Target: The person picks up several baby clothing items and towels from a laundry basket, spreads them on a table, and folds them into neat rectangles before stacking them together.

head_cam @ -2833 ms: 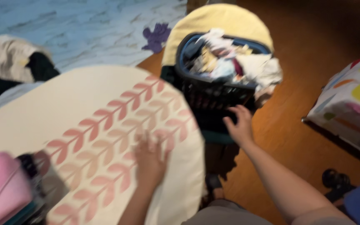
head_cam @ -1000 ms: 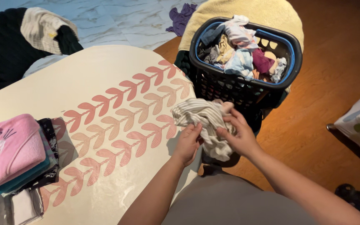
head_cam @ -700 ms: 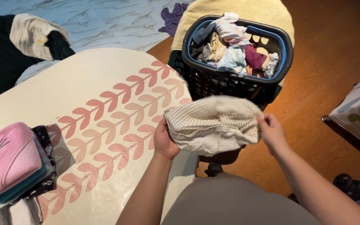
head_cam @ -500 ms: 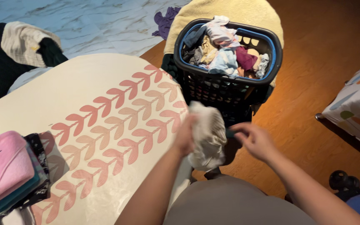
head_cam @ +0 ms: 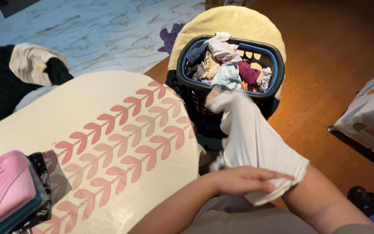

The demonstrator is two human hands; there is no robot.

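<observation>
While the left hand (head_cam: 243, 181) pinches the hem of a cream ribbed garment (head_cam: 256, 141), its long axis runs toward 11 o'clock — the right hand is hidden inside, its grip unreadable — before the laundry basket (head_cam: 273, 89).

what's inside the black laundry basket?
The black laundry basket holds a jumble of crumpled clothes: white, pale blue, tan, maroon. The white ribbed garment in the hands covers part of its near rim; lower layers are hidden.

laundry basket (head_cam: 187, 82), folded pink towel (head_cam: 1, 188)
</observation>
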